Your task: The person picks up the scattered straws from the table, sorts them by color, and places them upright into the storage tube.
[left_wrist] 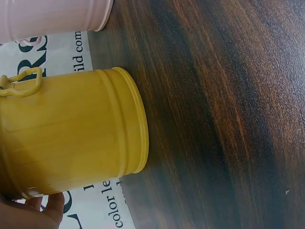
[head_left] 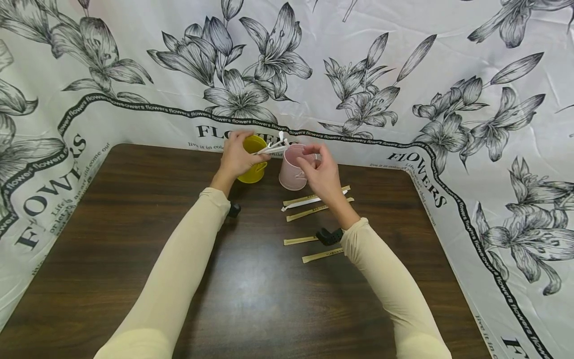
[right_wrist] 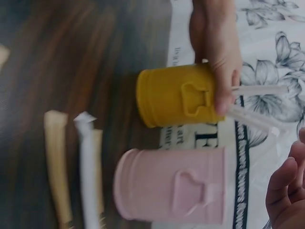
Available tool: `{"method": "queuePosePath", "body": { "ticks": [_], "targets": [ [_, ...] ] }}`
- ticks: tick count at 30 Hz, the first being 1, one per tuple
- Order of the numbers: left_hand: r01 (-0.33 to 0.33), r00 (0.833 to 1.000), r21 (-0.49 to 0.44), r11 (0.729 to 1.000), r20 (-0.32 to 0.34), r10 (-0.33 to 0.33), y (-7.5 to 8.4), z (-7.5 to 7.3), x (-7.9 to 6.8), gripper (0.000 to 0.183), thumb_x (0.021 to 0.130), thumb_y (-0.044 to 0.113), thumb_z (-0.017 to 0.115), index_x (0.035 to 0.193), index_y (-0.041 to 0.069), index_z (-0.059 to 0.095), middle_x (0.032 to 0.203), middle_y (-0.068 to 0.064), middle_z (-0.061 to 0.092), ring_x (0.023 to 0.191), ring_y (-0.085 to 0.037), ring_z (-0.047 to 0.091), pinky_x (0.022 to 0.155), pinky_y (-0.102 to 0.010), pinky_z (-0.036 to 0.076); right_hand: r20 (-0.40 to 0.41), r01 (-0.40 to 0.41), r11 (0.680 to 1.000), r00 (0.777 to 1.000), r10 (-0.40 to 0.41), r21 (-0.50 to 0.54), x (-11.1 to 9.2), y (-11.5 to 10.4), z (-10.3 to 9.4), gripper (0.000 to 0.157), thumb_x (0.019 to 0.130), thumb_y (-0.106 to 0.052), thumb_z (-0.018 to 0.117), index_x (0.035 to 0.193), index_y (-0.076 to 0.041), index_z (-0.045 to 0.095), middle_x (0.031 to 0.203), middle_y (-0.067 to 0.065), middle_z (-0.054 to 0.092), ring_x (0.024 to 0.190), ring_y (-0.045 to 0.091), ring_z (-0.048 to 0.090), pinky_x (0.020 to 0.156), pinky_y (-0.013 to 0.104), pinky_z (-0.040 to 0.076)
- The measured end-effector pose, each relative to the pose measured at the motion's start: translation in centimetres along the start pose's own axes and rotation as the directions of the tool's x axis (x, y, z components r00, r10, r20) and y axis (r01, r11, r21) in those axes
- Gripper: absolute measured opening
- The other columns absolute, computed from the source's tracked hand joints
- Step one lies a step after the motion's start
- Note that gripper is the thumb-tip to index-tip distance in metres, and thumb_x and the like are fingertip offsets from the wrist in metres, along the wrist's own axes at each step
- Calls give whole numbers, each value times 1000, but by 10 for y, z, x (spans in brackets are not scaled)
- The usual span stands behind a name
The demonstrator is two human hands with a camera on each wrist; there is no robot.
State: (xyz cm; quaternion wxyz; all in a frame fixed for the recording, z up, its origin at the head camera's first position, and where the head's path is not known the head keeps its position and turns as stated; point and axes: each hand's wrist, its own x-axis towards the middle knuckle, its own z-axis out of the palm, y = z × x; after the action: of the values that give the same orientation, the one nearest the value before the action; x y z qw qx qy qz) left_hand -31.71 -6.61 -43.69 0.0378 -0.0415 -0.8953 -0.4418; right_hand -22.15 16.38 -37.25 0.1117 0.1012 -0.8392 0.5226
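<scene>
At the back of the table my left hand [head_left: 237,155] grips the rim of a small yellow bucket [head_left: 252,174], fingers on the far side and thumb on the near side. Several white paper-wrapped straws [head_left: 279,145] lean out over that rim to the right, beneath the thumb. A pink bucket [head_left: 292,174] with a small handle stands upright just right of it. My right hand [head_left: 324,174] hovers beside the pink bucket's rim with loosely bent, parted fingers and holds nothing; in the right wrist view its fingers [right_wrist: 283,179] show apart from both buckets.
Several narrow brown paper sticks [head_left: 307,215] and one white wrapped straw [head_left: 309,202] lie on the dark wooden table [head_left: 251,299] under and beside my right forearm. Flower-printed white cloth [head_left: 372,89] rises behind the table's back edge, close to the buckets.
</scene>
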Motion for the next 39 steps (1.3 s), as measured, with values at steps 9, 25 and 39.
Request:
{"method": "queuePosePath", "body": {
  "ticks": [9, 25, 39],
  "targets": [
    [-9, 1000, -16, 1000, -15, 9, -3, 1, 2, 91, 65, 52, 83, 143, 24, 44, 151, 5, 30, 135, -26, 29, 107, -50, 33, 48, 16, 987, 999, -9, -160, -35, 55, -20, 30, 89, -25, 67, 114, -12, 57, 114, 4, 63, 52, 11, 43, 45, 23, 36],
    [9, 1000, -11, 1000, 2, -9, 1, 0, -1, 93, 65, 54, 82, 143, 25, 43, 152, 4, 29, 138, -26, 27, 109, -52, 32, 240, -112, 924, 948, 210, -365, -63, 116, -24, 45, 90, -25, 67, 126, -3, 50, 129, 17, 44, 100, 31, 52, 84, 38, 47],
    [4, 1000, -9, 1000, -5, -4, -1, 0, -2, 94, 65, 56, 81, 144, 25, 42, 152, 5, 29, 138, -25, 26, 108, -53, 32, 386, 11, 912, 908, 163, -410, -60, 133, -26, 55, 89, -25, 68, 134, -2, 46, 132, 19, 38, 119, 32, 44, 104, 47, 39]
  ]
}}
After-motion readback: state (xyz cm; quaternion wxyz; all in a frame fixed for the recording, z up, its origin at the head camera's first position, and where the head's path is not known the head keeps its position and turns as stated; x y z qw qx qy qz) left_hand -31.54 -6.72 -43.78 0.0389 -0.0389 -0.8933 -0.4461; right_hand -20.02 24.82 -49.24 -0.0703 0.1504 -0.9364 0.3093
